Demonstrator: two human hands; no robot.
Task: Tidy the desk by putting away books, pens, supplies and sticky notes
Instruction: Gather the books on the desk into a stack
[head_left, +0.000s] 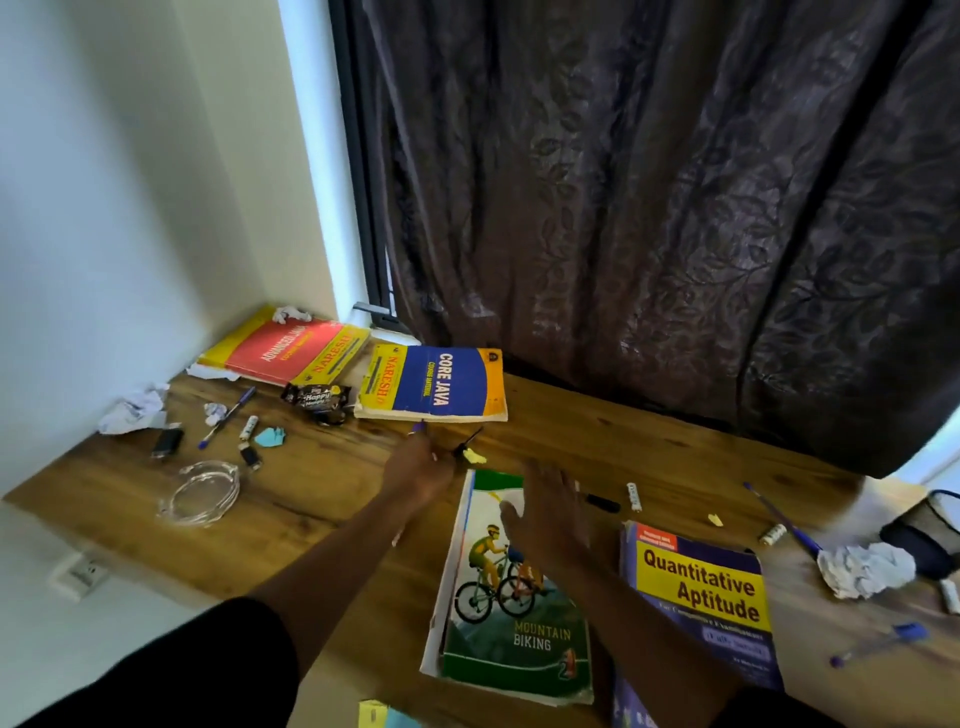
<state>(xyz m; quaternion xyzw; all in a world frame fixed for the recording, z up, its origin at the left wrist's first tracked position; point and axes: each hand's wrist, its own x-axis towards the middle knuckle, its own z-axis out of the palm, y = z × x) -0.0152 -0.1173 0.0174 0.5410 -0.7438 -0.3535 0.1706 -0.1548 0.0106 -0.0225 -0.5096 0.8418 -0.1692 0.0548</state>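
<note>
Mountain Biking book lies left of Quantitative Aptitude book on desk.

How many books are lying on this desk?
4. A red Advanced Java book in the far left corner, a blue Core Java book beside it, Mountain Biking near the front, and Quantitative Aptitude right of it. More may lie beneath or out of frame.

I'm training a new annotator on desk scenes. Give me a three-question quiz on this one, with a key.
1. True or false: the right hand hovers over the Mountain Biking book.
2. Which book lies nearest the curtain? A) Core Java book B) Quantitative Aptitude book
3. What clear item sits on the desk left of the left hand?

Key: 1 true; 2 A; 3 the glass ashtray.
</note>
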